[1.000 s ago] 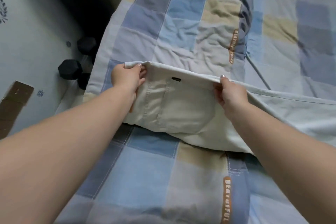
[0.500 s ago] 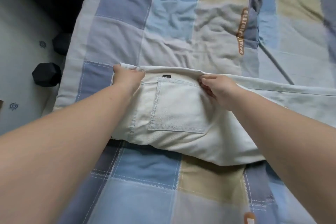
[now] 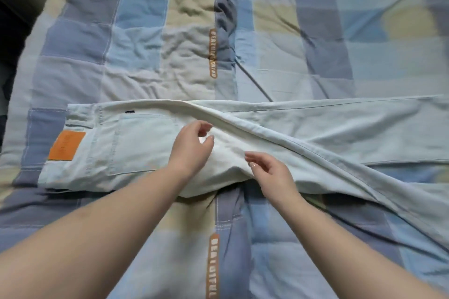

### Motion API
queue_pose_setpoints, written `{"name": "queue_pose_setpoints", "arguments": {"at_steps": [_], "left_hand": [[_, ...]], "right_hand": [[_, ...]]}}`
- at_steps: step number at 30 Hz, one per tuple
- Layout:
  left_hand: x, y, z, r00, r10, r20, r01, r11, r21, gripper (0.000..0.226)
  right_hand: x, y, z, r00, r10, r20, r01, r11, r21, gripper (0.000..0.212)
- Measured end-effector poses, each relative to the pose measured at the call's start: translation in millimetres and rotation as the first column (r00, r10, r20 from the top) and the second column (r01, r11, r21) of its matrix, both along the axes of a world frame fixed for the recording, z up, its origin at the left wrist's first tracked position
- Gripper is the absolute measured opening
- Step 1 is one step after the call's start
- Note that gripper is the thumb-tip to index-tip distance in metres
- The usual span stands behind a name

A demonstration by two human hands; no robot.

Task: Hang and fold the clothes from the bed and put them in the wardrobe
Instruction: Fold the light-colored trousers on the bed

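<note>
i see pale jeans [image 3: 145,143] lying flat across the checked bed quilt [image 3: 136,60], legs trailing away from the orange waist patch [image 3: 66,145]. my left hand [image 3: 192,148] and right hand [image 3: 272,172] hover loosely curled over the seat, holding nothing, likely ready to smooth the ridge there.

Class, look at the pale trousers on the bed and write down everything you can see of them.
The trousers are pale, off-white denim-like cloth, lying flat across the checked quilt, waistband to the left. An orange patch sits at the waist, beside a stitched back pocket with a small dark tag. The legs run right, one crossing over the other in a long ridge. The left hand and right hand hover at the seat, fingers loosely curled, gripping nothing.
</note>
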State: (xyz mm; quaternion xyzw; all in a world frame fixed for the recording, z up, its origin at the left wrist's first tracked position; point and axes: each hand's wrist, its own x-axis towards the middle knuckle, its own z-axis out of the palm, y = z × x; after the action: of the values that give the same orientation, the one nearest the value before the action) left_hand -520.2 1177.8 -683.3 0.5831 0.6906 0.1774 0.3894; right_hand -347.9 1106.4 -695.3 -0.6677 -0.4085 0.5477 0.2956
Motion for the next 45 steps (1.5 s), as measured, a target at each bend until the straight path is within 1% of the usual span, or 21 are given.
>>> {"name": "queue_pose_setpoints", "arguments": {"at_steps": [4,7,10,12,15,17,19,21,23,25,27,28,31,32,33,35,38,40,42,44,45], "left_hand": [[99.7,-45.9,-1.2,0.996,-0.026,0.089,0.033,0.996,-0.085,0.019],[173.4,-71.3,-11.1,0.994,-0.037,0.106,0.05,0.991,-0.123,0.02],[256.6,-92.8,-22.7,0.986,-0.159,0.056,0.165,0.979,-0.118,0.021],[307.1,-106.5,-29.9,0.947,-0.322,0.004,0.321,0.941,-0.105,0.023],[373.4,-121.9,-45.9,0.796,-0.594,-0.118,0.588,0.805,-0.078,0.026],[403.7,-128.9,-57.3,0.674,-0.711,-0.201,0.713,0.697,-0.079,0.029],[436.3,-134.1,-68.6,0.557,-0.795,-0.24,0.806,0.587,-0.074,0.031],[457.4,-137.7,-75.8,0.433,-0.862,-0.264,0.877,0.471,-0.098,0.032],[471.9,-141.8,-91.3,0.307,-0.896,-0.322,0.923,0.362,-0.127,0.036],[479.7,-146.1,-105.3,0.227,-0.895,-0.383,0.935,0.311,-0.173,0.045],[484.3,-149.0,-114.1,0.253,-0.876,-0.411,0.922,0.347,-0.171,0.045],[485.7,-149.0,-116.7,0.275,-0.866,-0.418,0.917,0.368,-0.157,0.042],[487.2,-147.5,-120.3,0.34,-0.851,-0.4,0.916,0.397,-0.066,0.017],[487.6,-145.7,-118.7,0.359,-0.862,-0.358,0.915,0.401,-0.049,0.021],[488.4,-142.9,-117.3,0.39,-0.867,-0.31,0.908,0.418,-0.028,0.028],[492.4,-131.1,-108.4,0.505,-0.822,-0.263,0.853,0.522,0.007,0.037],[503.0,-102.3,-88.8,0.649,-0.73,-0.213,0.76,0.638,0.128,0.036],[513.5,-77.7,-72.7,0.718,-0.679,-0.152,0.695,0.691,0.197,0.031],[521.5,-50.8,-59.8,0.76,-0.639,-0.117,0.646,0.728,0.229,0.016],[528.0,-26.0,-48.8,0.758,-0.641,-0.124,0.648,0.717,0.256,0.008],[531.6,-14.3,-43.8,0.743,-0.655,-0.139,0.665,0.699,0.262,0.008]], "right_hand": [[91.5,-45.1,-5.8,0.998,0.01,0.069,-0.007,0.999,-0.049,0.029],[163.1,-68.4,-17.0,0.994,0.002,0.111,0.006,0.998,-0.069,0.03],[247.0,-98.2,-31.5,0.988,-0.02,0.156,0.037,0.994,-0.105,0.03],[301.1,-121.5,-39.5,0.971,0.028,0.238,0.0,0.993,-0.114,0.031],[378.1,-158.9,-52.5,0.899,0.125,0.419,-0.079,0.989,-0.125,0.03],[418.6,-179.6,-61.5,0.831,0.126,0.542,-0.121,0.992,-0.045,0.029],[459.2,-200.6,-74.7,0.726,0.126,0.676,-0.182,0.983,0.012,0.033],[487.0,-213.5,-85.1,0.602,0.18,0.778,-0.279,0.96,-0.006,0.049],[506.9,-224.8,-99.7,0.51,0.262,0.82,-0.406,0.913,-0.04,0.068],[516.9,-234.4,-115.0,0.445,0.366,0.818,-0.51,0.854,-0.104,0.086],[520.2,-237.8,-125.7,0.428,0.388,0.816,-0.537,0.836,-0.115,0.09],[521.3,-237.2,-128.8,0.44,0.363,0.822,-0.535,0.841,-0.086,0.084],[523.1,-227.6,-129.4,0.54,0.221,0.812,-0.476,0.876,0.078,0.037],[523.8,-222.8,-127.2,0.584,0.158,0.797,-0.421,0.898,0.13,0.026],[524.8,-216.5,-123.7,0.631,0.091,0.77,-0.344,0.923,0.172,0.025],[525.3,-197.8,-109.4,0.733,-0.073,0.676,-0.141,0.956,0.257,0.027],[528.4,-157.4,-78.1,0.844,-0.293,0.45,0.147,0.932,0.331,0.037],[533.8,-126.3,-61.1,0.878,-0.312,0.364,0.223,0.938,0.264,0.05],[540.2,-100.8,-56.5,0.908,-0.223,0.356,0.203,0.975,0.093,0.057],[543.1,-83.1,-60.4,0.91,-0.155,0.384,0.182,0.983,-0.035,0.047],[544.0,-75.8,-62.9,0.897,-0.157,0.413,0.19,0.981,-0.04,0.037]]}}
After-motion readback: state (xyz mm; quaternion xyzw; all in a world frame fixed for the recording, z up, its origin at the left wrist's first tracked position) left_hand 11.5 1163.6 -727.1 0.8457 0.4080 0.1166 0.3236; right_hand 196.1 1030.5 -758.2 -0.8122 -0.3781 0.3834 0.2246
